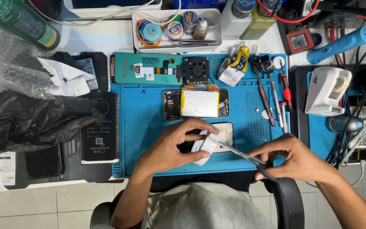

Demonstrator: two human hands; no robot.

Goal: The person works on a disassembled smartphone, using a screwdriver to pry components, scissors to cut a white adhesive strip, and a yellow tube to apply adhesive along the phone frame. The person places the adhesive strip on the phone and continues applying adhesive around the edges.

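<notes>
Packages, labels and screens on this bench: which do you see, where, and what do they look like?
Green spray can: top left, lying slanted, yellow label.
Teal flat package: top of the blue mat, rectangular, white stickers.
Black box: left of the mat, upright rectangle, pale print.
Opened phone: mat centre, pale battery showing.
White strip: in the left hand; the right hand cuts it with scissors.

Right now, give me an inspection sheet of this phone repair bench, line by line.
Surface: blue work mat on a white bench.
Job's things: white strip held over a pale phone part; opened phone behind.
Clutter: black bag, small fan, screwdrivers, tray of tape rolls.
Grippers: left hand grips the strip; right hand works scissors at its edge.
Cables: tangle at right, red lead at top.
Surroundings: tiled floor.
</notes>
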